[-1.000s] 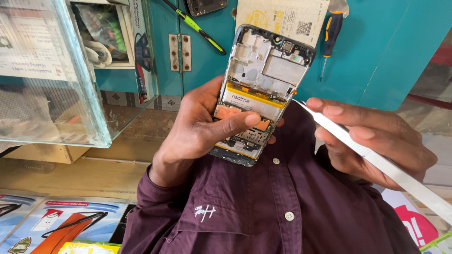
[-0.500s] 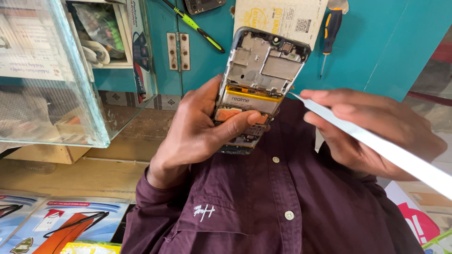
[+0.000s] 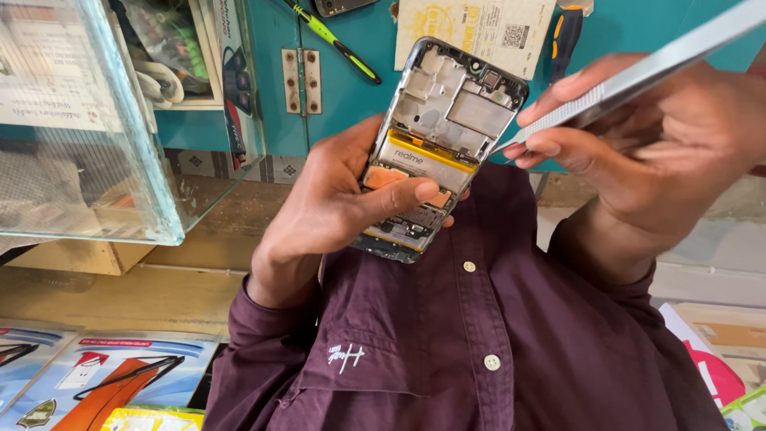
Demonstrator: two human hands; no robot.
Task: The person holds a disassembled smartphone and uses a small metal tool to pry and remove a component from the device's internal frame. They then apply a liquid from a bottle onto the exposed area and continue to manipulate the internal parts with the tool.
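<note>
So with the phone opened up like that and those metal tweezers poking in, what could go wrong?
The tweezers' thin tip sits right at the edge of the opened phone, beside the yellow-edged battery; a slip might scratch parts or nick it. The left hand holds the phone in the air with only a thumb across it, so pushing from the right hand could knock it loose.

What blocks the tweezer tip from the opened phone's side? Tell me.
Nothing visible does. The tweezers in the right hand point at the opened phone; the left hand grips it lower, thumb across the battery.
</note>
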